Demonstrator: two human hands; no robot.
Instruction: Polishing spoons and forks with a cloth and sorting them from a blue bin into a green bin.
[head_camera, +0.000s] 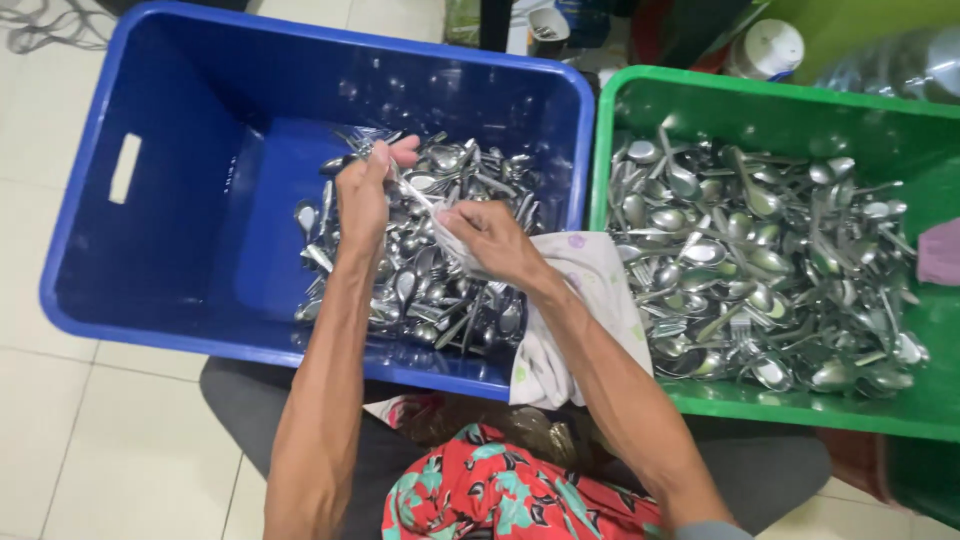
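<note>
My left hand (365, 190) is over the blue plastic bin (150, 240), closed on a bundle of metal spoons and forks (375, 150) whose heads stick out above my fingers. My right hand (490, 240) grips a white patterned cloth (590, 300) and pinches it around the handle end of that cutlery. The cloth hangs over my right wrist and the bin's near rim. Beneath both hands lies a heap of steel spoons and forks (430, 290) in the right half of the blue bin.
A green plastic bin (780, 100) to the right holds several more spoons and forks (760, 260). A pink cloth (940, 252) lies at its right edge. Bottles and a white lidded container (765, 48) stand behind. Pale floor tiles (100, 440) surround the bins.
</note>
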